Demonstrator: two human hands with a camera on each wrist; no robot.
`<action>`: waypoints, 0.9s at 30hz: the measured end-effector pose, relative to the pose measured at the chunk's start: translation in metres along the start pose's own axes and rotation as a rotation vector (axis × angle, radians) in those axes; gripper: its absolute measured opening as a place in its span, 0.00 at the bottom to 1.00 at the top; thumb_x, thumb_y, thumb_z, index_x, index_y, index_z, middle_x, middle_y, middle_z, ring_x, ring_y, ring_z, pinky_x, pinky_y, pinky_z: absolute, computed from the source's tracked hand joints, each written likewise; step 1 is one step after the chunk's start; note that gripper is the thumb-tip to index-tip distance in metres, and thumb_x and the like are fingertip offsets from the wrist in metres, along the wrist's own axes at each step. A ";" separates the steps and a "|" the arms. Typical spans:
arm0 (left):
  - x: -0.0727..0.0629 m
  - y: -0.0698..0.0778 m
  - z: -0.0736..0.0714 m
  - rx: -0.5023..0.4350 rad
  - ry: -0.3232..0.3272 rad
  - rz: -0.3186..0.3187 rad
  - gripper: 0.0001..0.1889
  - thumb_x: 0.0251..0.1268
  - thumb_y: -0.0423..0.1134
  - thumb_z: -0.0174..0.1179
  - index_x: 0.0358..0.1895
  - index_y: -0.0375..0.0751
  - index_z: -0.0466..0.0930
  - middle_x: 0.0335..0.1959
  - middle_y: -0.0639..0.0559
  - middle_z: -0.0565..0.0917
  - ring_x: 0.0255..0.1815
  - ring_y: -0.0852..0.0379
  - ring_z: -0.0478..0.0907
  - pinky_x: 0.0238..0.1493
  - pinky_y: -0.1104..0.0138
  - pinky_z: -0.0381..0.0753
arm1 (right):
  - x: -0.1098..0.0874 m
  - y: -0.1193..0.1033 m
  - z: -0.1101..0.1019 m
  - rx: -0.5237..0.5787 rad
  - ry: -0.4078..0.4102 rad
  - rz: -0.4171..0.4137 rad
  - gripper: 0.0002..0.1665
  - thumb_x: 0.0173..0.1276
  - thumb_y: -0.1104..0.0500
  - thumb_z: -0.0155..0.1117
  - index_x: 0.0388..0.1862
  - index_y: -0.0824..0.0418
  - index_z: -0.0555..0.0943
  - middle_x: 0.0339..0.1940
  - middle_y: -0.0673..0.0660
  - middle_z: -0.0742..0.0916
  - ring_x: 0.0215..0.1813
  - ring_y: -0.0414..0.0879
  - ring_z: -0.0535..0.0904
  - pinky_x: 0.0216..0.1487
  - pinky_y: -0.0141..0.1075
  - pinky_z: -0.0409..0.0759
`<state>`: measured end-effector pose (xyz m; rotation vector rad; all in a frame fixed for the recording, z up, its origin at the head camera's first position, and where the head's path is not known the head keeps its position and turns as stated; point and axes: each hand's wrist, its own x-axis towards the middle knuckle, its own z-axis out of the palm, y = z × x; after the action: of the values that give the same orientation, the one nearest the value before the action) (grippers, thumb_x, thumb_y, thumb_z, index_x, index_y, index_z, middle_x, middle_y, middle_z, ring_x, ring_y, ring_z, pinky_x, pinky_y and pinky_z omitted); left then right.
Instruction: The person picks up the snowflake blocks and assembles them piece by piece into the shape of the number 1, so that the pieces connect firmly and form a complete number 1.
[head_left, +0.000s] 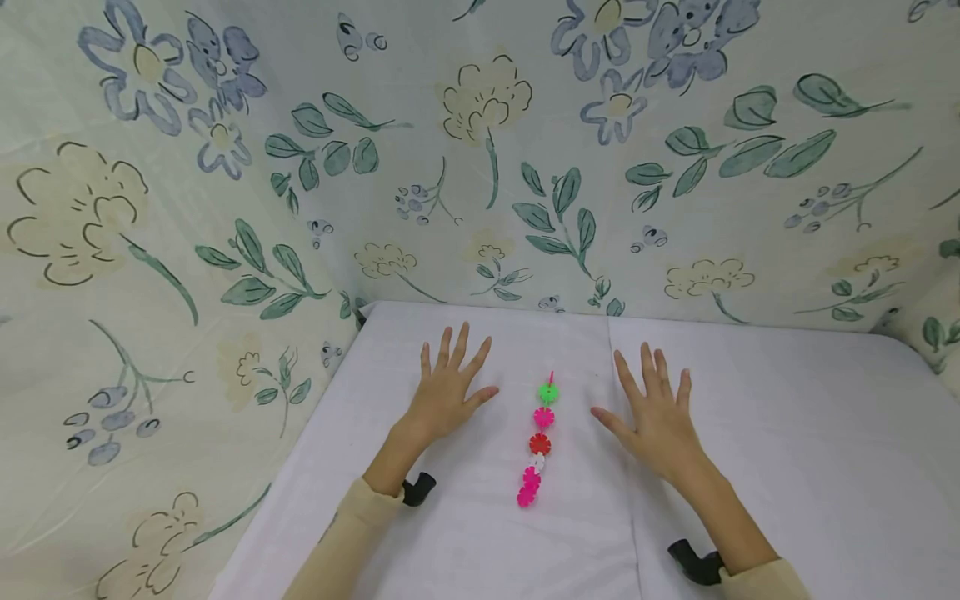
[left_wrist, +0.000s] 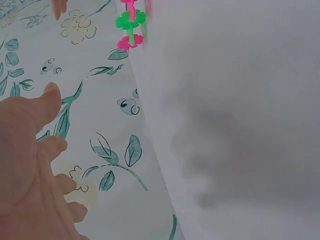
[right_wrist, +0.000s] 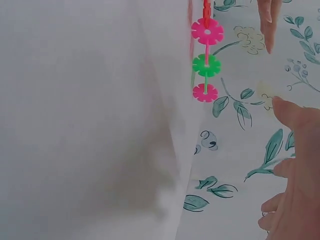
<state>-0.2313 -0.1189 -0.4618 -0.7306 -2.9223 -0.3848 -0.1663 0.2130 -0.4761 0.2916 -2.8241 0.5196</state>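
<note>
A chain of notched plastic flower discs (head_left: 540, 444) lies on the white cloth between my two hands. From its far end, the discs run pink, green, pink, red, white and pink. To the left of the chain, my left hand (head_left: 444, 396) has its fingers spread and holds nothing. My right hand (head_left: 662, 421), also spread and holding nothing, is on the other side. Neither hand touches the chain. In the left wrist view, the green disc (left_wrist: 131, 20) shows at the top. The right wrist view shows the green disc (right_wrist: 206, 65) between two pink ones.
A white cloth (head_left: 795, 450) with a crease covers the table. Behind and to the left hangs a floral curtain (head_left: 420, 167). Black curved pieces (head_left: 693, 562) sit at both wrists, near the beige sleeves (head_left: 352, 533).
</note>
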 end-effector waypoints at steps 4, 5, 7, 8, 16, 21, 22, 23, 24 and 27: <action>0.000 0.003 0.002 0.077 0.007 0.001 0.42 0.77 0.67 0.46 0.86 0.58 0.43 0.88 0.43 0.36 0.87 0.36 0.30 0.79 0.29 0.36 | 0.000 -0.004 0.004 -0.058 0.014 -0.023 0.58 0.68 0.32 0.63 0.86 0.55 0.51 0.86 0.72 0.49 0.86 0.71 0.40 0.78 0.75 0.30; 0.000 0.004 0.002 0.082 0.010 0.004 0.42 0.77 0.67 0.47 0.86 0.57 0.43 0.88 0.42 0.37 0.87 0.35 0.31 0.79 0.29 0.36 | 0.000 -0.005 0.005 -0.060 0.013 -0.026 0.58 0.68 0.32 0.63 0.86 0.55 0.51 0.86 0.72 0.50 0.86 0.71 0.39 0.78 0.75 0.30; 0.000 0.007 0.003 0.087 0.013 0.008 0.43 0.77 0.68 0.46 0.86 0.56 0.43 0.87 0.42 0.36 0.87 0.35 0.31 0.79 0.28 0.36 | -0.001 -0.006 0.006 -0.066 0.008 -0.030 0.59 0.67 0.31 0.63 0.86 0.54 0.51 0.86 0.72 0.50 0.86 0.70 0.39 0.77 0.76 0.32; 0.000 0.008 0.003 0.087 0.013 0.007 0.43 0.77 0.68 0.46 0.86 0.56 0.43 0.87 0.42 0.36 0.87 0.34 0.31 0.79 0.28 0.36 | -0.001 -0.006 0.007 -0.063 0.004 -0.031 0.59 0.67 0.31 0.63 0.86 0.54 0.51 0.86 0.72 0.50 0.86 0.70 0.39 0.77 0.76 0.31; -0.002 0.014 0.007 0.109 0.006 -0.026 0.44 0.75 0.69 0.47 0.86 0.54 0.45 0.87 0.41 0.41 0.87 0.33 0.36 0.79 0.29 0.39 | -0.003 -0.009 0.010 -0.062 -0.019 -0.059 0.58 0.67 0.31 0.63 0.86 0.53 0.52 0.86 0.71 0.51 0.86 0.71 0.41 0.77 0.76 0.31; -0.002 0.015 0.009 0.095 -0.025 -0.055 0.45 0.75 0.70 0.46 0.86 0.56 0.42 0.88 0.43 0.36 0.88 0.36 0.31 0.80 0.31 0.35 | -0.003 -0.010 0.012 -0.069 -0.022 -0.064 0.58 0.66 0.31 0.64 0.86 0.55 0.54 0.86 0.72 0.52 0.85 0.71 0.41 0.76 0.77 0.31; -0.002 0.014 0.009 0.091 -0.029 -0.058 0.45 0.75 0.70 0.46 0.86 0.56 0.41 0.88 0.44 0.36 0.88 0.37 0.30 0.80 0.31 0.35 | -0.003 -0.010 0.012 -0.073 -0.021 -0.062 0.58 0.66 0.31 0.64 0.86 0.55 0.54 0.86 0.72 0.52 0.85 0.71 0.42 0.76 0.77 0.32; -0.002 0.014 0.009 0.088 -0.031 -0.058 0.45 0.75 0.70 0.46 0.86 0.56 0.41 0.88 0.44 0.35 0.88 0.37 0.30 0.80 0.31 0.35 | -0.003 -0.010 0.012 -0.075 -0.022 -0.061 0.58 0.66 0.31 0.64 0.85 0.55 0.54 0.86 0.72 0.52 0.85 0.72 0.42 0.76 0.77 0.32; -0.002 0.014 0.009 0.086 -0.033 -0.059 0.45 0.75 0.70 0.46 0.86 0.56 0.41 0.88 0.44 0.35 0.88 0.36 0.31 0.80 0.31 0.35 | -0.003 -0.011 0.012 -0.076 -0.025 -0.057 0.58 0.66 0.31 0.64 0.85 0.55 0.55 0.86 0.72 0.52 0.85 0.72 0.43 0.76 0.77 0.32; -0.002 0.014 0.009 0.082 -0.036 -0.057 0.45 0.75 0.69 0.46 0.86 0.55 0.42 0.88 0.43 0.36 0.87 0.35 0.33 0.80 0.30 0.35 | -0.003 -0.011 0.012 -0.078 -0.043 -0.043 0.58 0.66 0.31 0.64 0.86 0.55 0.54 0.86 0.72 0.51 0.85 0.71 0.42 0.76 0.77 0.31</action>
<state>-0.2229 -0.1053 -0.4681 -0.6511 -2.9776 -0.2575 -0.1631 0.1990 -0.4848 0.3520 -2.8640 0.3980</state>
